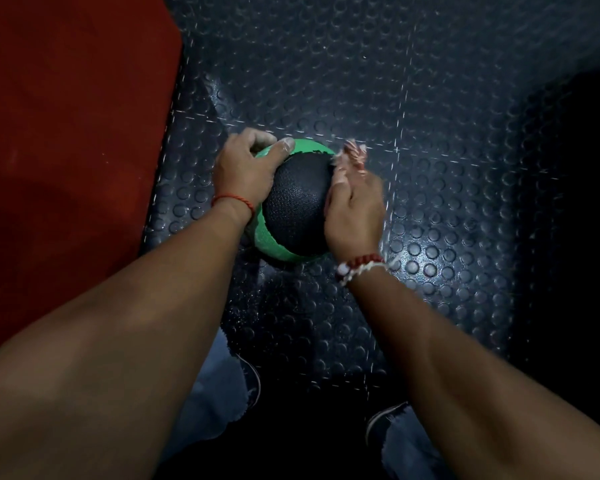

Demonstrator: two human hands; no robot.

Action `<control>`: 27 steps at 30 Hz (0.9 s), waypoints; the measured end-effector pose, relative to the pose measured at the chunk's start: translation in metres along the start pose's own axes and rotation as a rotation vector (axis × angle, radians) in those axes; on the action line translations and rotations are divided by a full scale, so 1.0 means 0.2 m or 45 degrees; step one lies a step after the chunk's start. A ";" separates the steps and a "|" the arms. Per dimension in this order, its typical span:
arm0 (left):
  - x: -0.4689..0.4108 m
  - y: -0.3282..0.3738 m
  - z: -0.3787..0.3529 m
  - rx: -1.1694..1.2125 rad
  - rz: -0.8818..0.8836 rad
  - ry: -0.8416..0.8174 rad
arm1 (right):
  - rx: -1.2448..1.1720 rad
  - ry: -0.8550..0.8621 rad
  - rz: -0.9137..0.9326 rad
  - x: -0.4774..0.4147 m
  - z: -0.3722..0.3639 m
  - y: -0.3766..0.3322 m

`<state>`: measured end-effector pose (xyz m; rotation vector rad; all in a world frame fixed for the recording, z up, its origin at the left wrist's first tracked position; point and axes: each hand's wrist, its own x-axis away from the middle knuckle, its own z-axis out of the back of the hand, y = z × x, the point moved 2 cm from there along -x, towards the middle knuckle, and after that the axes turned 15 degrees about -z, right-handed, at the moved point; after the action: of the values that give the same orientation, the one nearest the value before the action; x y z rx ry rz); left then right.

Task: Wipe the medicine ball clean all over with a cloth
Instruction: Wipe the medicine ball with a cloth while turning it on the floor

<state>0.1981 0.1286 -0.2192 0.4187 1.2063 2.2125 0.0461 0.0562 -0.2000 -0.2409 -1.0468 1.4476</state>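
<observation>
A black and green medicine ball [297,206] rests on the dark studded floor in the middle of the head view. My left hand [245,171] grips its upper left side, thumb lying over the green band at the top. On the ball's right side, my right hand [355,211] presses a cloth [352,153]. The cloth is pale with reddish stripes and shows only as a blurred edge beyond my fingers; the rest is hidden under the hand.
A large red mat [66,140] covers the floor at the left, its edge close to the ball. Dark studded rubber flooring [447,168] spreads to the right and beyond. My shoes [387,422] and trouser legs are at the bottom.
</observation>
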 end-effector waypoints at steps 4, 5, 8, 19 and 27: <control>0.00 -0.02 0.02 0.022 -0.014 -0.029 | 0.107 -0.029 0.324 0.05 -0.05 -0.05; -0.01 -0.02 0.03 0.030 -0.013 -0.040 | 0.117 -0.058 0.306 0.02 -0.05 -0.06; 0.00 -0.03 0.04 0.044 -0.016 -0.057 | 0.087 -0.112 0.213 -0.08 -0.01 -0.08; 0.12 0.00 0.05 -0.069 0.067 0.096 | 0.119 -0.099 0.037 -0.06 -0.05 -0.13; 0.13 -0.03 0.09 0.081 0.154 0.089 | -0.017 -0.144 -0.175 -0.06 -0.01 0.05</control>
<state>0.1885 0.1593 -0.2155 0.4537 1.3226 2.3131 0.0429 0.0487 -0.2120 -0.0952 -1.1428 1.3426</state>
